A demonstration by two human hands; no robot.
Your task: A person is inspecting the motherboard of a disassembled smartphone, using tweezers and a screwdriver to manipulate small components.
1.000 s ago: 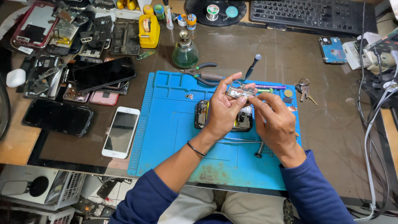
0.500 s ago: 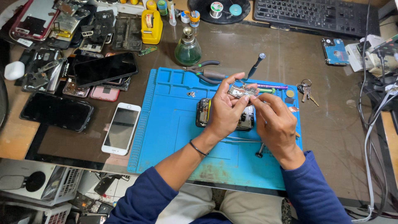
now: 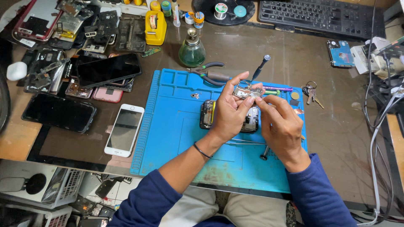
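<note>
hands meet over a small metal part above the blue mat

sleeves of dark blue frame the near edge, where the blue work mat (image 3: 176,138) overhangs the front of the brown bench (image 3: 336,126). bare mat lies open on the near left side of the forearms; a thin pair of tweezers (image 3: 248,143) and a short screwdriver (image 3: 264,154) lie just beside the right wrist. the left hand (image 3: 229,111) is raised over the mat's middle, thumb and fingers pinching a small metal part (image 3: 245,91) by its left end. the right hand (image 3: 282,126) comes in from the other side, fingertips closed on the part's right end, so both hands grasp it and it hangs clear of the mat. under the hands an opened phone body (image 3: 208,114) rests on the mat, partly hidden. left of the mat a white phone (image 3: 125,130) lies face up, with a black phone (image 3: 59,112) beyond it near the bench's left edge. right of the mat, open bench runs to a bunch of keys (image 3: 310,92) and tangled cables (image 3: 378,126) at the right edge. farther back stand pliers (image 3: 208,73), a green glass bottle (image 3: 192,51), a yellow box-shaped holder (image 3: 155,28), a blue square-cased drive (image 3: 340,54), and a black keyboard (image 3: 320,17) along the far edge.
</note>
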